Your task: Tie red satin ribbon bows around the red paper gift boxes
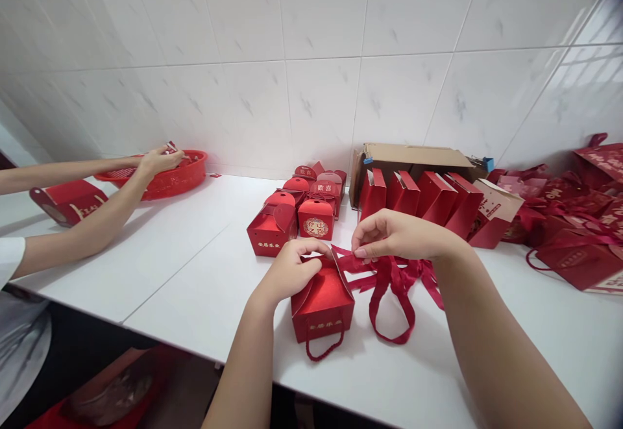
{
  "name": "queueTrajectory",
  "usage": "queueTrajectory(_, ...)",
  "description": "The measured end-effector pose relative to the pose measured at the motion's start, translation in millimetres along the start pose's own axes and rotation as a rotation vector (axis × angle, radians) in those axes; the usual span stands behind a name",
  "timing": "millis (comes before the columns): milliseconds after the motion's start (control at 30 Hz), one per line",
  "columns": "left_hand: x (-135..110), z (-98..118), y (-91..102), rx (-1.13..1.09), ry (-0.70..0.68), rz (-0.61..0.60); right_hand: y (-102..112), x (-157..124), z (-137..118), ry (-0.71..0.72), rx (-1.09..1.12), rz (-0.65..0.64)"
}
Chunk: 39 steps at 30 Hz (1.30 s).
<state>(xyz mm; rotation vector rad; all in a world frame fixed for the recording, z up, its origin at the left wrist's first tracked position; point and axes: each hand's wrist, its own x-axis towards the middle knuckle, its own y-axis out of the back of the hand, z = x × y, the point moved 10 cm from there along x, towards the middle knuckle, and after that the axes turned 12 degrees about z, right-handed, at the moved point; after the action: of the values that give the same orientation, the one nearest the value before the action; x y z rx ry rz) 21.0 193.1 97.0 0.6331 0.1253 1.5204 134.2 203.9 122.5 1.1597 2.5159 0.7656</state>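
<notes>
A small red gift box [323, 306] with gold lettering and a cord handle stands on the white table [204, 286] near its front edge. My left hand [292, 267] is closed over the box's top flaps. My right hand [389, 234] pinches a red ribbon [394, 286] just right of the box top. The ribbon lies in a heap of loops beside the box.
Several finished red boxes [306, 211] stand behind, and a row of folded ones leans on a cardboard carton [413, 156]. Red bags [569, 228] pile at the right. At the left another person's hand [156, 159] reaches into a red basket [170, 176].
</notes>
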Motion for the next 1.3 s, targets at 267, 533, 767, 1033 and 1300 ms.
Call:
queueTrajectory(267, -0.5, 1.1, -2.3, 0.006, -0.041, -0.007, -1.4, 3.6, 9.2, -0.048, -0.067, 0.008)
queueTrajectory(533, -4.7, 12.4, 2.9, 0.050, -0.121, 0.011, 0.0, 1.3, 12.6, -0.090, -0.139, 0.006)
queueTrajectory(767, -5.7, 14.8, 3.1, 0.079, -0.132, 0.015, -3.6, 1.0, 8.0, -0.068, -0.104, -0.015)
queueTrajectory(1033, -5.5, 13.2, 0.8, 0.048, -0.141, -0.009, -5.3, 3.4, 8.9, -0.054, -0.093, 0.000)
queueTrajectory(1300, -4.8, 12.9, -2.1, 0.049, -0.138, -0.016, -8.3, 7.0, 13.7, -0.067, -0.154, -0.004)
